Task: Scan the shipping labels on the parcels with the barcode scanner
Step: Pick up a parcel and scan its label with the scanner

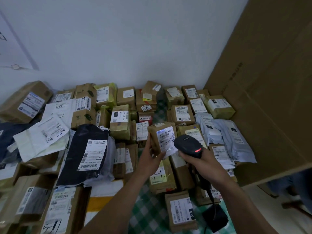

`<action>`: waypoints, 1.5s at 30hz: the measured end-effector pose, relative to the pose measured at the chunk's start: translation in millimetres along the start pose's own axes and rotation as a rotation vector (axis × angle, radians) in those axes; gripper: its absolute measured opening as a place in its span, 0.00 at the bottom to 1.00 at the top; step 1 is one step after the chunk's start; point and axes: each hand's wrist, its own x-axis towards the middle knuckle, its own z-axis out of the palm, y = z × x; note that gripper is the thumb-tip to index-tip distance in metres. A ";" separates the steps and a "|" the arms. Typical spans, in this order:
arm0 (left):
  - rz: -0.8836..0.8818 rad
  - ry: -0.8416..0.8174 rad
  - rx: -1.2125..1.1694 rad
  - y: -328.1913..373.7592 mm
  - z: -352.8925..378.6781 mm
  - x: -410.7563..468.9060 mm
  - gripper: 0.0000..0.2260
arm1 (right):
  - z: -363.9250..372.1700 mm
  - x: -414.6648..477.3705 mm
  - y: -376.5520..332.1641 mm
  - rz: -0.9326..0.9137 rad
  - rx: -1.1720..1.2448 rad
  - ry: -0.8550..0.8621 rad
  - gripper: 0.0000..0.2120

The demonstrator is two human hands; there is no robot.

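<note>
My left hand (pixel 152 157) grips a small brown cardboard parcel (pixel 154 135) and holds it upright above the pile. Its white shipping label (pixel 166 141) faces me, with a bluish patch of light on its upper part. My right hand (pixel 200 162) grips the handle of a black barcode scanner (pixel 188 145), whose head sits just right of the label and shows a red light at its back. A cable (pixel 209 191) hangs from the scanner's handle down to a black box (pixel 215 217).
Several labelled cardboard parcels (pixel 119 122) and plastic mailers, one black (pixel 84 154), others white (pixel 42 135), cover a green checked surface (pixel 148 213) against a white wall. A large cardboard sheet (pixel 270 98) leans on the right.
</note>
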 end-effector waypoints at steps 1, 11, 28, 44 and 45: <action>0.001 0.002 0.011 -1.4 -0.8 2.9 0.44 | 1.4 -0.2 -0.8 0.008 -0.023 -0.004 0.14; -0.001 0.011 0.008 -15.5 -2.2 22.0 0.45 | 14.4 -4.8 -7.1 0.067 -0.102 -0.002 0.12; 0.029 0.060 0.040 -23.9 -7.3 25.9 0.39 | 18.1 1.7 -8.3 0.108 -0.092 -0.054 0.09; -0.167 -0.004 -0.127 -29.9 -4.3 -3.9 0.36 | -9.3 9.9 3.7 0.144 0.003 0.051 0.07; -0.224 -0.022 -0.149 -36.6 -1.1 -9.3 0.33 | -11.2 10.1 5.1 0.153 0.011 0.067 0.06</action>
